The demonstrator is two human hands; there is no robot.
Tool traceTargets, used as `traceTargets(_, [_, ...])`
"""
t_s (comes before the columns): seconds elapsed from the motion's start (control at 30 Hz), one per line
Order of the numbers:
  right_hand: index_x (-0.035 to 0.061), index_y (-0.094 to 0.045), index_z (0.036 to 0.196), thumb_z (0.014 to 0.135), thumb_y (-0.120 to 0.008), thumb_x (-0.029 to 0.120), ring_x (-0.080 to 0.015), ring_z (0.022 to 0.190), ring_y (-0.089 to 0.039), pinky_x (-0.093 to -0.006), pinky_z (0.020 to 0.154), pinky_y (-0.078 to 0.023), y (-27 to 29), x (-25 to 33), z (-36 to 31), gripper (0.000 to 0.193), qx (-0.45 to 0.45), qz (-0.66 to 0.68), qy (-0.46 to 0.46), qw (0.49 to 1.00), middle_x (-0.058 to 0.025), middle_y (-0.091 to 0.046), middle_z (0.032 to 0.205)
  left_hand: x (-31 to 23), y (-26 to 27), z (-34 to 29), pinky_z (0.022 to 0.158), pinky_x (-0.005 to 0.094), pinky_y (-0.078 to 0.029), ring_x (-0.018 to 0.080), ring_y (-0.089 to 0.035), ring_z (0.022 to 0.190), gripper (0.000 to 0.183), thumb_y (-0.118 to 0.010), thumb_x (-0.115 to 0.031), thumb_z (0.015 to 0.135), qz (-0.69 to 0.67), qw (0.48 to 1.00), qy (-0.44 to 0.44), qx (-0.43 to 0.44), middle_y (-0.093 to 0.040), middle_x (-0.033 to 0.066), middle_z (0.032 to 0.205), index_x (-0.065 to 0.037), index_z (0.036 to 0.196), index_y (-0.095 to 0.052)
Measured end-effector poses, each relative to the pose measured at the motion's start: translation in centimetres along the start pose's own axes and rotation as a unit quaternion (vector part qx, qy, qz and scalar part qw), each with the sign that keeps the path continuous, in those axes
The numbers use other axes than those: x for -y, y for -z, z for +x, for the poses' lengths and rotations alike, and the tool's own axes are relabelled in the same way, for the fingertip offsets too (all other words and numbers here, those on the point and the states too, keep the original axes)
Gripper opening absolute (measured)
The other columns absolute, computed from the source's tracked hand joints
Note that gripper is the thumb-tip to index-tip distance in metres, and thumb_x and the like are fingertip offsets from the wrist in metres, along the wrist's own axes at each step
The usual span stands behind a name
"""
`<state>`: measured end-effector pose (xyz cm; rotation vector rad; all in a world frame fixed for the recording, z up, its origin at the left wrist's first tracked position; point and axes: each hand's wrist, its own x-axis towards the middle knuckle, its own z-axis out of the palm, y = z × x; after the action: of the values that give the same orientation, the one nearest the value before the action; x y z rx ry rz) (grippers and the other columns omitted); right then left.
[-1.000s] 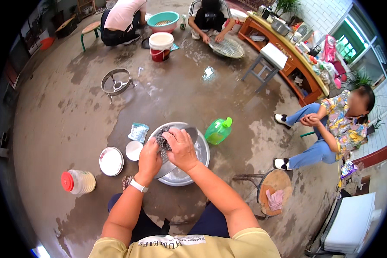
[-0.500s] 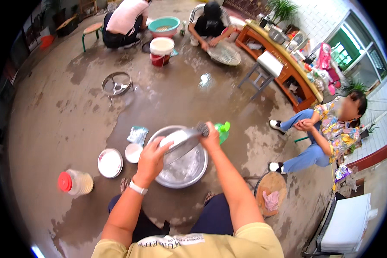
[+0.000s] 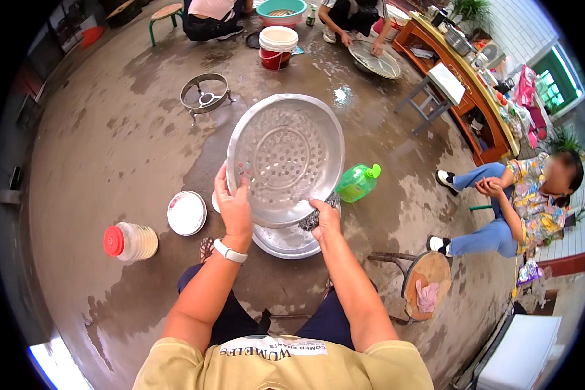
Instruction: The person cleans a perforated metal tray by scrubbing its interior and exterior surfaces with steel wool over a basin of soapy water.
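Observation:
A wide metal steamer tray (image 3: 286,156) with a perforated bottom is tilted up, its inner side facing me. My left hand (image 3: 235,211) grips its lower left rim. At the lower right rim, my right hand (image 3: 328,222) has its thumb over the edge and a steel wool scourer (image 3: 309,223) under its fingers. Below the tray, a metal basin (image 3: 286,250) stands on the wet floor, mostly hidden. A green bottle (image 3: 357,183) is just right of the tray. Stacked white plates (image 3: 186,213) lie to the left.
A red-lidded jar (image 3: 131,242) lies at left. On the right are a round stool (image 3: 439,270) with a pink cloth (image 3: 427,296) and a seated person (image 3: 530,195). Farther off are a metal ring stand (image 3: 205,94), a bucket (image 3: 277,49) and two people working.
The steamer tray, seen nearly edge-on before, has been turned and raised so its perforated inside shows. Both hands moved to its lower rim. The whole view has shifted.

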<state>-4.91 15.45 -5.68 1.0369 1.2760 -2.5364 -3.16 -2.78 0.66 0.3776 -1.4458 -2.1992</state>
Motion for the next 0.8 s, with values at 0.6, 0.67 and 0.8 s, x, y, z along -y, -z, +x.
traceTargets(0.6, [-0.0024,-0.051,0.112,0.065,-0.062,-0.007,-0.0206,0.080,-0.062,-0.0329,0.073,-0.051,5.7,8.6,2.6,0.048,0.122,-0.260,0.165,0.943,-0.0103,-0.062,0.094,-1.8,1.3,3.1,0.071,0.0270,-0.042,0.0097,-0.052,0.080,0.029,-0.063,-0.020,0.083,0.101,0.947,0.258,0.165,-0.057,0.0003,0.087,-0.002,0.106,-0.060])
traceTargets(0.67, [-0.0025,-0.052,0.111,0.065,-0.062,-0.007,-0.0197,0.081,-0.062,-0.0323,0.074,-0.050,5.3,9.1,2.5,0.048,0.134,-0.284,0.199,0.928,-0.0099,-0.062,0.095,-1.4,1.7,3.5,0.073,0.0266,-0.045,0.0106,-0.056,0.082,0.029,-0.064,-0.020,0.084,0.258,0.911,0.218,0.236,-0.064,0.0033,0.093,0.001,0.103,-0.061])
traceTargets(0.8, [-0.0026,-0.052,0.109,0.066,-0.064,-0.005,-0.0188,0.081,-0.061,-0.0313,0.075,-0.049,4.8,8.9,2.6,0.044,0.101,-0.290,0.248,0.919,-0.0101,-0.063,0.095,-2.7,1.4,2.4,0.076,0.0257,-0.042,0.0100,-0.055,0.083,0.028,-0.063,-0.020,0.084,0.208,0.933,0.168,0.240,-0.065,0.0037,0.095,0.001,0.103,-0.063])
